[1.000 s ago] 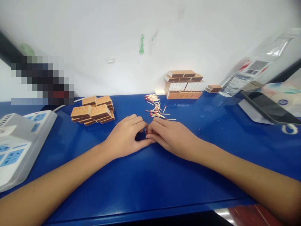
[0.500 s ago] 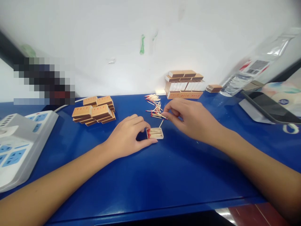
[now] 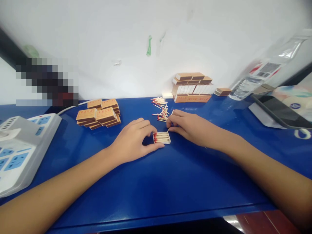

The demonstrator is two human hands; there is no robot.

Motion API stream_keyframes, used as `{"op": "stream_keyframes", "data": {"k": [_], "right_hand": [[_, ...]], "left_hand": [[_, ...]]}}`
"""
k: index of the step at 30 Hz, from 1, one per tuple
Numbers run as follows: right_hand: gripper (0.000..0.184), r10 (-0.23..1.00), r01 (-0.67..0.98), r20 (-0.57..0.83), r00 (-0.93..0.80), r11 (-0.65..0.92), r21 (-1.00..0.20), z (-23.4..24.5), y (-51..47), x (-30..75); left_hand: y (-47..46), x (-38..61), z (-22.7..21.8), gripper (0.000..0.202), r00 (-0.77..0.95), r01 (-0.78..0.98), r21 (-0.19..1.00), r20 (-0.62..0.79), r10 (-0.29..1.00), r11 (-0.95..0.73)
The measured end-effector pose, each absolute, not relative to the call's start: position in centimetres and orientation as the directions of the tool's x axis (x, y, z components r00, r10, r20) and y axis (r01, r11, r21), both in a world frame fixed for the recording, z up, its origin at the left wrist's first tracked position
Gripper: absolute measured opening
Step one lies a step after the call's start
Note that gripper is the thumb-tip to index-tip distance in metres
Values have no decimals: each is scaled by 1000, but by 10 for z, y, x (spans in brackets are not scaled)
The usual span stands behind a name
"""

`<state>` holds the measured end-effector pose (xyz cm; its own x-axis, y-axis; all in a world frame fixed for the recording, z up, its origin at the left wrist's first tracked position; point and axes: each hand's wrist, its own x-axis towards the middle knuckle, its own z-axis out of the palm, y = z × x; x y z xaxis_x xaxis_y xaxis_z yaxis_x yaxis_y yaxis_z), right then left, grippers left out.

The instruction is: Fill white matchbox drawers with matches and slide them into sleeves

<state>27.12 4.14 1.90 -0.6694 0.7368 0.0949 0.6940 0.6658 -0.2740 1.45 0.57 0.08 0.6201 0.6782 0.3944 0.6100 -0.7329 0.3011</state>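
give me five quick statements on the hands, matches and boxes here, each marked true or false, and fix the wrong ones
1. The left hand has its thumb and a finger at the small tray. True.
2. The match heads in the tray are blue. False: they are red.
3. The loose matches lie farther from the person than the tray. True.
4. The right hand rests on the phone. False: the right hand is between the loose matches and the tray.
5. All the matchboxes form one stack. False: one stack is at the left, another by the wall, and a further box or boxes near the bottle.
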Motion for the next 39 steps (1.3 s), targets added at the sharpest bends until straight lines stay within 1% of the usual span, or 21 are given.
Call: {"op": "stream_keyframes", "data": {"k": [3, 4, 6, 8, 9, 14, 19, 22, 24, 28, 31, 35, 39], "right_hand": [[18, 756, 720, 48, -653, 640, -269, 23, 41, 272], [19, 767, 727, 68, -638, 629, -275, 25, 40, 272], [17, 779, 720, 159, -606, 623, -307, 29, 36, 271], [14, 770, 687, 249, -588, 638, -348, 31, 29, 266], [13, 758, 667, 265, -596, 651, -361, 30, 25, 263], [12, 703, 621, 190, -685, 701, -350, 25, 13, 252], [10, 706, 620, 273, -654, 706, -342, 30, 21, 262], [7, 687, 599, 186, -702, 712, -367, 33, 25, 268], [9, 682, 593, 128, -720, 701, -397, 33, 25, 268], [16, 700, 609, 91, -708, 672, -422, 33, 22, 264], [16, 699, 602, 108, -707, 675, -426, 36, 22, 263], [15, 721, 614, 186, -667, 674, -410, 42, 25, 271], [16, 751, 645, 158, -641, 639, -418, 49, 26, 278]], "left_hand": [[6, 15, 1, 36, 618, 611, 297, 400, 677, -733], [6, 15, 1, 37, 617, 611, 297, 403, 676, -734], [6, 14, 1, 37, 618, 607, 297, 408, 672, -737], [6, 14, 1, 38, 621, 603, 297, 407, 670, -740], [6, 14, 1, 38, 624, 602, 295, 405, 668, -742], [6, 14, 1, 38, 625, 607, 286, 405, 668, -741], [7, 14, 1, 37, 621, 599, 303, 408, 669, -741], [6, 14, 1, 37, 620, 599, 305, 408, 670, -741], [6, 14, 1, 37, 620, 600, 300, 412, 668, -742], [6, 14, 0, 38, 618, 597, 301, 419, 666, -744], [6, 14, 0, 37, 622, 595, 302, 414, 665, -745], [6, 14, 1, 37, 618, 602, 300, 411, 670, -740], [5, 14, 2, 38, 616, 603, 308, 407, 675, -736]]}}
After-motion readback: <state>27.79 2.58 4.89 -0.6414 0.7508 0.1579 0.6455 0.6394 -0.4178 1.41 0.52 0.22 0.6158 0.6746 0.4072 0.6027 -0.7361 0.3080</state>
